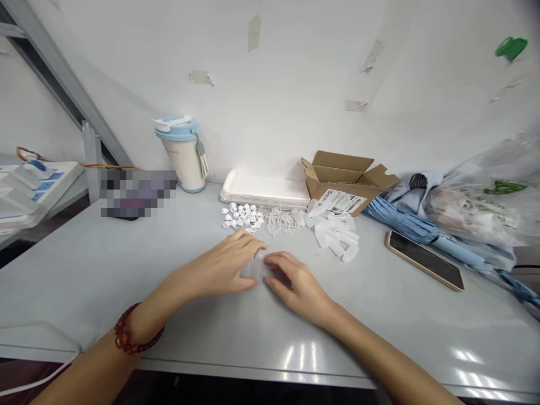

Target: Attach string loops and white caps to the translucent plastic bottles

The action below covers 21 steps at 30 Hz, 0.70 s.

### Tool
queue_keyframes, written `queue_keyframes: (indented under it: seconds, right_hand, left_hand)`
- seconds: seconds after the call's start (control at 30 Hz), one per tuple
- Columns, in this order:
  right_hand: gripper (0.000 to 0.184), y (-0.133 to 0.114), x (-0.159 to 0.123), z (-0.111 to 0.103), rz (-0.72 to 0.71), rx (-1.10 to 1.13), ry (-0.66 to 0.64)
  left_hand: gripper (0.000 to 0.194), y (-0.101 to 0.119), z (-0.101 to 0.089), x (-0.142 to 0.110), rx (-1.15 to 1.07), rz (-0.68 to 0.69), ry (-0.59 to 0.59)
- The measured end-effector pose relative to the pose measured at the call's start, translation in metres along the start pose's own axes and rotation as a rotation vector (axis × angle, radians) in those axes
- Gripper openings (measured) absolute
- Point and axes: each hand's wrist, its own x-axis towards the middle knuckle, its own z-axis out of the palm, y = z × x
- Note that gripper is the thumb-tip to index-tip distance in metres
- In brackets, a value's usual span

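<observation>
A clear plastic tube [252, 268] sits on the grey table [105, 292] between both hands, its long axis hard to tell; the left hand [211, 270] cups over it, and the right hand [297, 284] curls against its right end.

Left hand [215, 271] and right hand [298, 286] nearly touching

From where I stand, the one camera sits on the person's head and looks forward and down across the table [84, 270] from the near edge. The left hand [215, 270] and right hand [299, 284] are close to the lens, low in the middle of the frame. The wall [274, 84] behind the table, farther off, fills the top of the wide view.
</observation>
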Motion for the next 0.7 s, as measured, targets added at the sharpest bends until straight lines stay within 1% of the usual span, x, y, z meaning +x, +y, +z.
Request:
queue_keyframes:
  seconds: [0.13,0.37,0.7]
  right_hand:
    - [0.025,0.0013,0.001,0.0001,0.001,0.007,0.004]
    - [0.024,0.0018,0.0015,0.0004,-0.025,-0.012,0.003]
    - [0.025,0.0024,0.0013,0.0009,-0.042,-0.008,0.007]
  left_hand:
    - [0.047,-0.003,-0.0001,0.0004,0.017,0.005,0.002]
    - [0.04,-0.0014,-0.0008,0.0017,0.019,0.039,0.007]
    - [0.041,-0.0023,0.0036,0.002,0.011,0.057,0.002]
